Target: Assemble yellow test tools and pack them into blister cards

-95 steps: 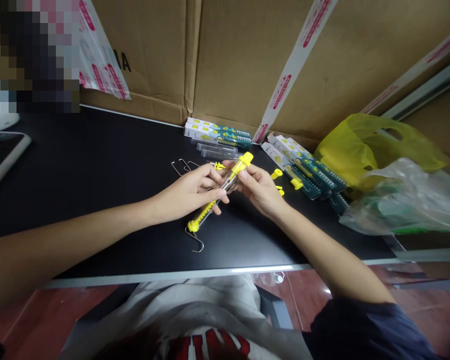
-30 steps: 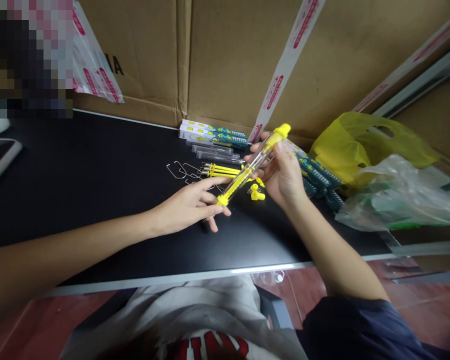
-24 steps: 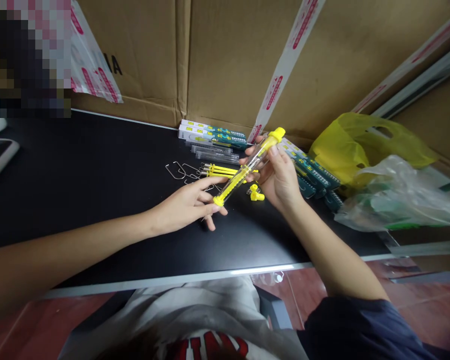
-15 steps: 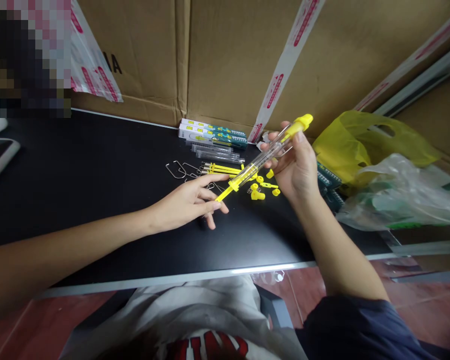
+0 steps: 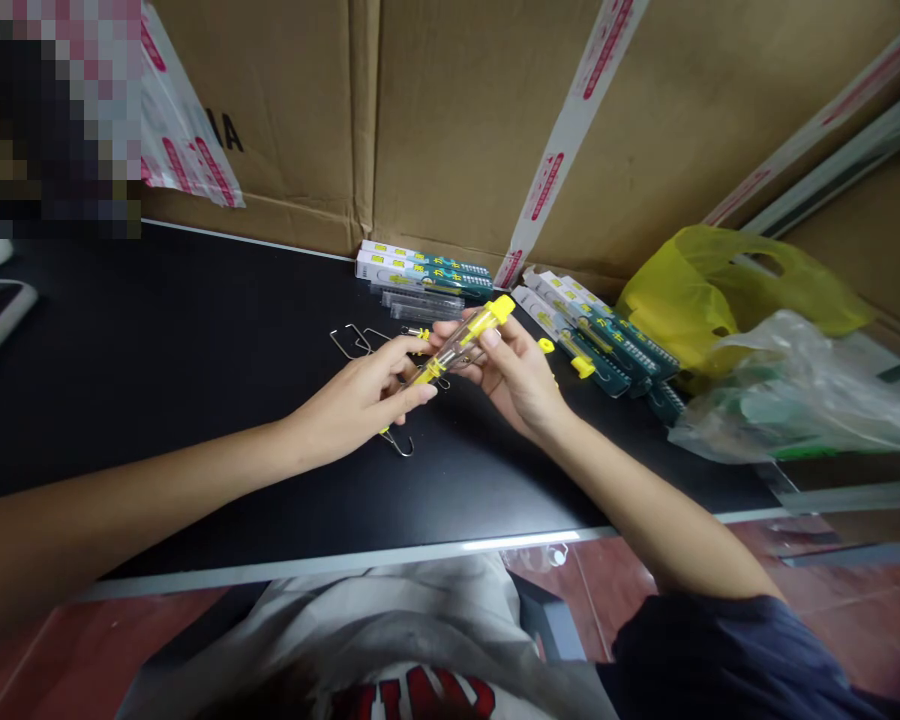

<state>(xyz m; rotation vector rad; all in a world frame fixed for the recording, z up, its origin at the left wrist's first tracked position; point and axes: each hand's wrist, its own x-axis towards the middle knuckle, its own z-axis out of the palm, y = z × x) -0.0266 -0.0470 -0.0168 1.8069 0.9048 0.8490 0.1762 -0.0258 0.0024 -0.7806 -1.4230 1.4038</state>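
Over the black table [image 5: 195,400] I hold a clear tube spring scale [image 5: 461,342] with a yellow cap at its upper right end. My right hand [image 5: 521,378] is closed round the clear tube near the cap. My left hand [image 5: 360,398] pinches the yellow lower end, from which a metal hook [image 5: 399,444] hangs just above the tabletop. Behind my hands lie loose wire hooks [image 5: 352,340] and clear tubes [image 5: 424,305]. Small yellow plastic pieces [image 5: 581,367] lie to the right of my right hand.
Boxed scales [image 5: 420,268] and a fanned row of green and white boxes [image 5: 607,340] lie at the table's back. A yellow bag [image 5: 727,290] and a clear bag [image 5: 802,400] sit at right. Cardboard boxes [image 5: 457,110] wall the back. A white tablet edge [image 5: 0,320] shows at left.
The right hand had pulled the tube up and right, stretching the scale; now it has come back down and left, and both hands meet on the shortened scale.
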